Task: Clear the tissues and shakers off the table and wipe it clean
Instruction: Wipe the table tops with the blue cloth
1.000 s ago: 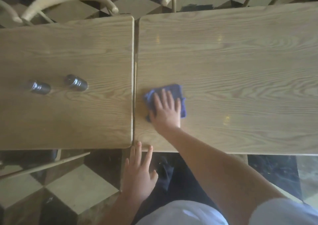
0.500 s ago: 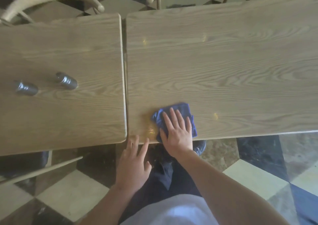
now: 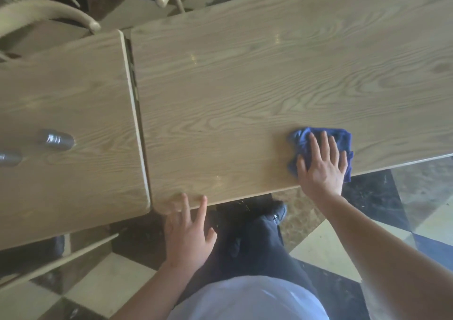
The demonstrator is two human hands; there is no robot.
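**Cloth slides right along the near edge**

Since half a second ago, my right hand [image 3: 322, 165] has carried the blue cloth [image 3: 321, 148] well to the right along the near edge of the right-hand table [image 3: 245, 87], away from the seam where the two tables meet. My left hand [image 3: 188, 234] has stayed near the front corner by that seam.

From the head view, my right hand lies flat on the cloth, fingers straight and spread, pressing it to the wood. I judge the flat palm is there to keep the whole cloth in contact with the wood as I wipe; it sits just at the near edge, so this pass covers the front strip of the top. My left hand is open too, holding nothing, its fingertips [image 3: 203, 201] resting on the table's front edge, probably to steady me as I lean and reach.

Both shakers [image 3: 57, 139] stand on the left-hand table [image 3: 73, 87], well apart from the cloth, which fits their having been cleared off the surface I am wiping. One is near the middle, the other [image 3: 9, 158] is cut by the left border of the frame.

Counted: two tables side by side with a narrow gap between, two shakers, one cloth, two chair backs beyond the far edges. I see no tissues anywhere.
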